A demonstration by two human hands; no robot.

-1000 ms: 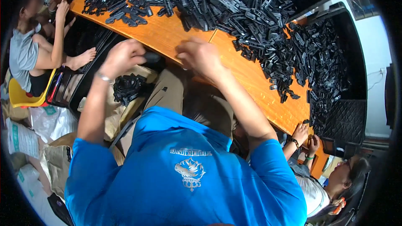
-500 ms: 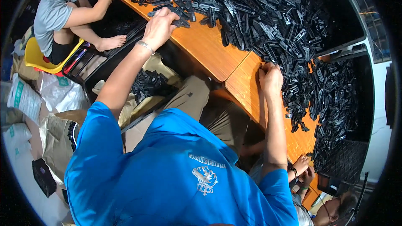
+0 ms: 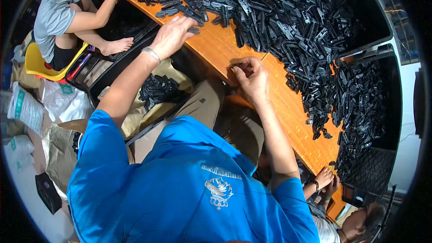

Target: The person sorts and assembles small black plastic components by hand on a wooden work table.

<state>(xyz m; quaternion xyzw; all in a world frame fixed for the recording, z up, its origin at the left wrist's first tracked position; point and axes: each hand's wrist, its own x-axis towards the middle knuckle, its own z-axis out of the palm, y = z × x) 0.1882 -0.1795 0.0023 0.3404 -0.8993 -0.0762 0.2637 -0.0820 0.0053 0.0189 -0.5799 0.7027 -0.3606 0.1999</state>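
A big heap of long, narrow black plastic parts (image 3: pixel 288 22) covers the far side of the wooden table (image 3: pixel 211 47). My left hand (image 3: pixel 173 36), with a bracelet at the wrist, is over the table's near edge at left, its fingers closed around a black plastic part (image 3: pixel 194 30) that sticks out at the fingertips. Other dark parts (image 3: pixel 180 8) lie just beyond it. My right hand (image 3: pixel 253 80) is at the near edge by the seam between two tabletops, thumb and fingers pinched together. Something dark seems to be between them, too shadowed to name.
Smaller black pieces (image 3: pixel 360 99) are piled at right beside a dark crate (image 3: pixel 371 171). Below the table edge, an open paper-lined box (image 3: pixel 130 123) holds black parts. One person sits at upper left on a yellow chair (image 3: pixel 38 63); another person's hands (image 3: pixel 325 179) work at lower right.
My right hand has moved left from the heap's edge to the table's near edge. My left hand has drawn slightly back toward me, away from the parts beyond it.
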